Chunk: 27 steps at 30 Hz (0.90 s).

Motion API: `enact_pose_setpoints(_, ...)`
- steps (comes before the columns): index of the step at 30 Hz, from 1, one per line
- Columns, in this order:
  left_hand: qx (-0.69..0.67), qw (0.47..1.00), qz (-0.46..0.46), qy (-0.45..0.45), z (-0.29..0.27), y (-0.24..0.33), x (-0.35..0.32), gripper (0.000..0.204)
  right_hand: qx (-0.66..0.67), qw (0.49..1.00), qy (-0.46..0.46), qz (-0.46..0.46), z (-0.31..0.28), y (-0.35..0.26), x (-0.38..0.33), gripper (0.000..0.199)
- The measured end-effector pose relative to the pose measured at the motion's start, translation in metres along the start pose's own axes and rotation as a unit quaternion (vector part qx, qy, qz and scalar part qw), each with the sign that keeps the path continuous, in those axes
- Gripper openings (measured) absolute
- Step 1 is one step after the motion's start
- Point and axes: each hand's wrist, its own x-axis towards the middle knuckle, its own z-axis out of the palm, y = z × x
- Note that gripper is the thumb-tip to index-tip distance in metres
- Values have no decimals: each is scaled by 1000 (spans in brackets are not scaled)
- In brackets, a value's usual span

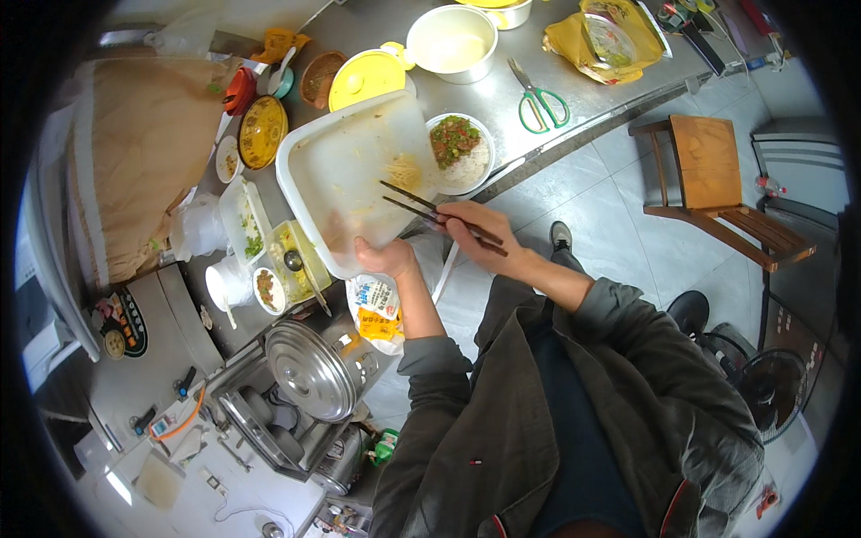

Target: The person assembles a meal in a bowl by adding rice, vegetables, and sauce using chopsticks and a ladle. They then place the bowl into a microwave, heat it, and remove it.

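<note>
My left hand (390,258) grips the near rim of a large white plastic tub (327,170), which tilts over the counter edge. A small heap of pale yellow shreds (403,172) lies toward the tub's right side, and the rest of its bottom looks smeared. Dark chopsticks (408,195) are held in my right hand (484,235), their tips apart over the tub, just below the shreds. Close by the tub's right wall stands a white bowl (489,148) of rice topped with chopped green and brown food. The far edge of my left thumb's grip is hidden under the tub.
Green-handled scissors (543,106), a white pot (453,45) and a yellow lid (366,79) lie behind on the metal counter (592,106). Several food containers crowd the left, with a lidded steel pot (309,369) nearer me. A wooden chair (707,161) stands right.
</note>
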Motion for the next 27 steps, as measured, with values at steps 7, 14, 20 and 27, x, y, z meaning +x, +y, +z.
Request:
enact_pose_setpoints(7,252,958,122,-63,1,1,-36,35,-80,996,45,1,3,35,-9,24)
enact_pose_setpoints(14,371,875,306,55,21,-5,-54,22,-143,990,2,-22,-24,34,-5,23)
enact_pose_setpoints(20,350,873,334,66,9,-61,-81,26,-152,987,-38,21,-52,25,-9,23)
enact_pose_setpoints(27,462,843,272,47,15,-66,-100,28,10,989,30,144,-84,33,-18,28)
